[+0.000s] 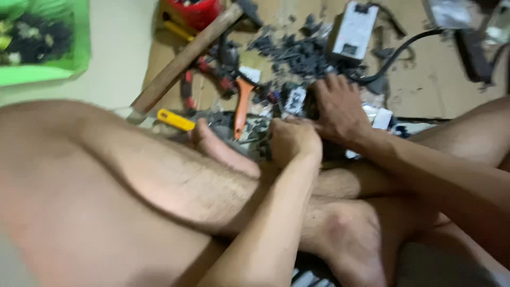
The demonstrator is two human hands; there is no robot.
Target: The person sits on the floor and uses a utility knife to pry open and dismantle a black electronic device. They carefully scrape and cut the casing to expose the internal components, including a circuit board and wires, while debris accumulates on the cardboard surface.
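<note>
Left hand (293, 139) fisted, right hand (340, 109) spread flat, both on a small dark gadget (295, 101) mid-floor near the scrap pile (297, 53), right of pliers (241, 103); likely stiff, light, brittle, best gripped by edges.

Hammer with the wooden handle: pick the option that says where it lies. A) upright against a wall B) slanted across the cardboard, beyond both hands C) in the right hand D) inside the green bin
B: the hammer lies slanted on the cardboard, its head up by the red container, while the left hand and right hand work nearer, among dark broken pieces.
</note>
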